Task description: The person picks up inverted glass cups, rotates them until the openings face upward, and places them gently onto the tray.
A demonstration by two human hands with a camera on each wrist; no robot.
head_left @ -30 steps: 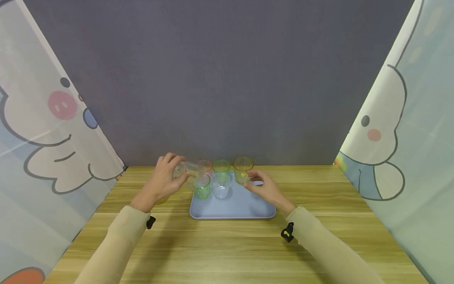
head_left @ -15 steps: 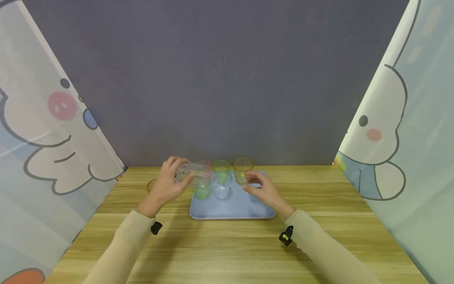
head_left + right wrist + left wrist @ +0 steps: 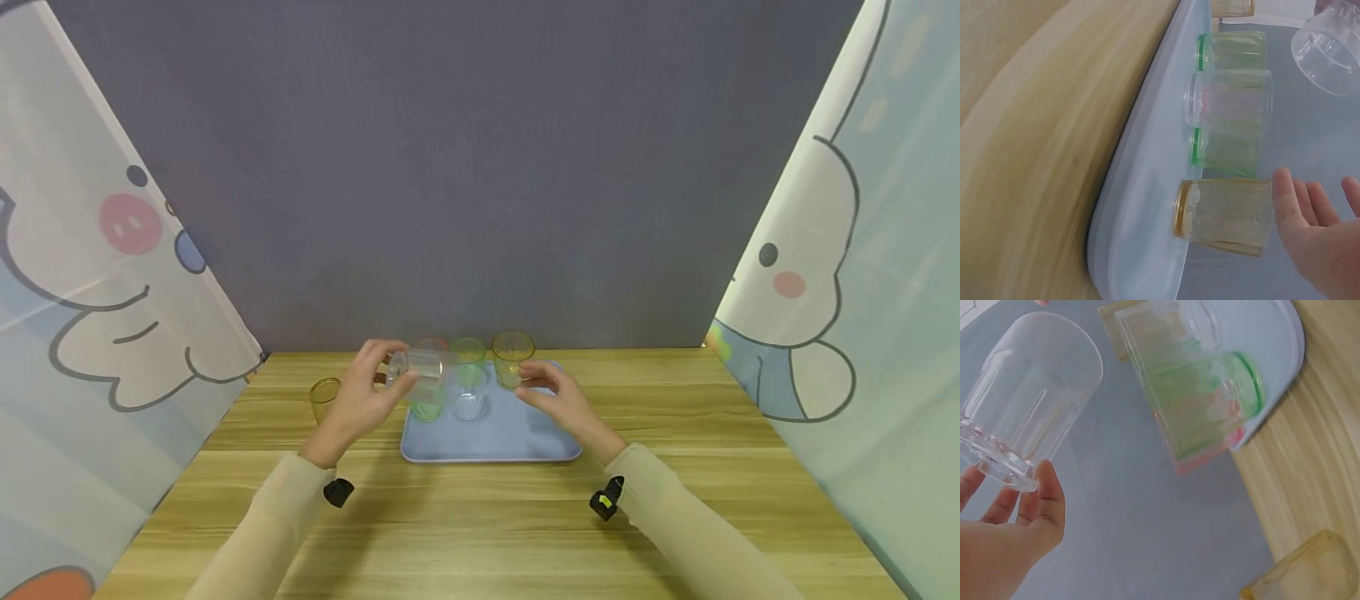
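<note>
My left hand [image 3: 363, 396] pinches a clear glass [image 3: 1035, 387] near its base. The glass is tilted on its side above the left part of a pale blue tray [image 3: 491, 446], with its mouth pointing right. My right hand [image 3: 562, 404] hovers over the tray's right side, fingers loosely bent and holding nothing. Beside its fingertips, a yellow glass [image 3: 1225, 215] stands on the tray; whether they touch it, I cannot tell. Left of that glass stand a rear green glass [image 3: 468, 350], another clear glass [image 3: 468, 404], a front green glass [image 3: 427, 412] and a partly hidden pink glass [image 3: 432, 342].
An amber glass [image 3: 324, 396] stands on the wooden table [image 3: 450, 533], left of the tray and close to my left wrist. A dark grey panel [image 3: 465, 183] rises behind the table. Cartoon-print curtains [image 3: 885, 275] hang at both sides.
My left hand has moved right and slightly down with the clear glass, bringing the amber glass behind it into view. My right hand stays almost in place beside the yellow glass.
</note>
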